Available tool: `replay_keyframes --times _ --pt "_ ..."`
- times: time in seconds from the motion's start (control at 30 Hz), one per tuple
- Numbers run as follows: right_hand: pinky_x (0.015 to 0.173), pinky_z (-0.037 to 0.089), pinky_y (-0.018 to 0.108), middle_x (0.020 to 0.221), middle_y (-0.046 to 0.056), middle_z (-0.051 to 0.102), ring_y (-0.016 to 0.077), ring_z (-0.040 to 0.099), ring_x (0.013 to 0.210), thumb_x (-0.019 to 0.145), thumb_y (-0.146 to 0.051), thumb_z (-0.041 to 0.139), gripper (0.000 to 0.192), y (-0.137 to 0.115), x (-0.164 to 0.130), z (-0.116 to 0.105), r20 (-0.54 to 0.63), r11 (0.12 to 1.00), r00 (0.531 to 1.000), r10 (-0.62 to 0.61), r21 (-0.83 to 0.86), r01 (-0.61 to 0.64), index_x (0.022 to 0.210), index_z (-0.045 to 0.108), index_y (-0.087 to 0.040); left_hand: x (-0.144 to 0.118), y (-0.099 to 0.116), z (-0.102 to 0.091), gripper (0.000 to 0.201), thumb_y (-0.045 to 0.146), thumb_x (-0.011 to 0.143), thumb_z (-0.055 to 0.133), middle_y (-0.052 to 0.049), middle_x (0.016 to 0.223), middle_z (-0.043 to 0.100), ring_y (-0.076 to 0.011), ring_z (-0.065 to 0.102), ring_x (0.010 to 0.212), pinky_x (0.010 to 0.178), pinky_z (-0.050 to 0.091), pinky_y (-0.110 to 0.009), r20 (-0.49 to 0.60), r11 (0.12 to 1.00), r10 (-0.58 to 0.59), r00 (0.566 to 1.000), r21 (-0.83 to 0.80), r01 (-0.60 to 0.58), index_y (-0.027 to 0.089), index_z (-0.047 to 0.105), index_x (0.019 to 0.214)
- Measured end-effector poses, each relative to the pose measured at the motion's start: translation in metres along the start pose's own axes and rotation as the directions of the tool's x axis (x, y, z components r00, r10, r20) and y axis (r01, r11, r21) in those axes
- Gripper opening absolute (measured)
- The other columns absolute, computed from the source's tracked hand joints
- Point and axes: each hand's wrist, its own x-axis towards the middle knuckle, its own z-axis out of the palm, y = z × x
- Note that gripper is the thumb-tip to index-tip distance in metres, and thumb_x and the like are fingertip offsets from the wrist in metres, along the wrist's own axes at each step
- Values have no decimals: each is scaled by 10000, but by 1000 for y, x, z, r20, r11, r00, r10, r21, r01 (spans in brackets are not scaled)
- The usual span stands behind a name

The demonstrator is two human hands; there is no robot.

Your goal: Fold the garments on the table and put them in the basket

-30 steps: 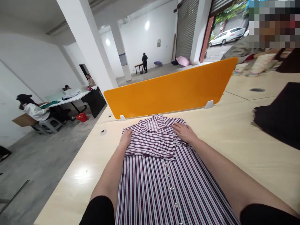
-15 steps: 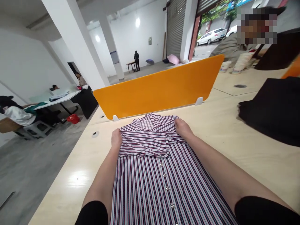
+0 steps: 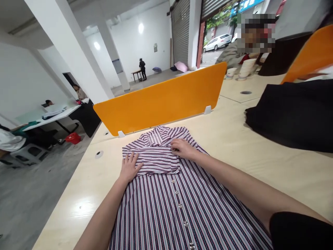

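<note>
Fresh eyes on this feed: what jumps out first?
Probably the bright orange divider standing across the table, beyond the striped shirt. The shirt lies in the foreground, the left hand spread on its folded sleeve and the right hand at its upper part. Black cloth lies to the right.

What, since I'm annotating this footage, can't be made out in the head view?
Striped shirt: lower end cut off by the head view's bottom edge.
Right hand: in the head view, its curled fingers hide whether it pinches the shirt.
Black cloth: far side cut off by the head view's right edge.
</note>
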Motion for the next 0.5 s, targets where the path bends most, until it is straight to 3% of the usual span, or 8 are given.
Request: replay_keyframes --times 0.07,0.17,0.37,0.5 --pt "780 383 280 800 46 647 178 567 848 823 -167 483 165 -9 4 0 71 998 996 60 -21 -58 721 610 -188 -6 3 0 650 579 893 392 -44 1532 291 -367 219 1396 1111 204 -541 38 1000 -11 999 28 10 270 310 1459" --pt "711 374 259 783 62 634 169 548 765 838 -114 421 216 -13 8 -3 54 991 990 132 -42 -130 735 603 -171 -8 6 -3 669 606 891 360 -47 1537 274 -347 207 1407 1120 198 -522 33 998 -17 999 54 15 278 287 1469" --pt "740 370 262 920 70 633 194 547 883 800 -179 565 75 -17 7 -6 89 984 981 170 -70 -164 810 640 -178 -8 7 -4 719 655 870 345 -54 1540 266 -342 195 1412 1121 189 -527 19 999 -34 999 35 33 279 262 1477" --pt "784 362 257 925 54 638 178 553 924 858 -161 492 178 -21 4 -9 96 987 984 149 -80 -142 807 660 -189 -10 7 -4 736 671 863 334 -46 1549 242 -348 183 1414 1125 176 -535 19 1000 -15 1000 16 15 277 253 1480"
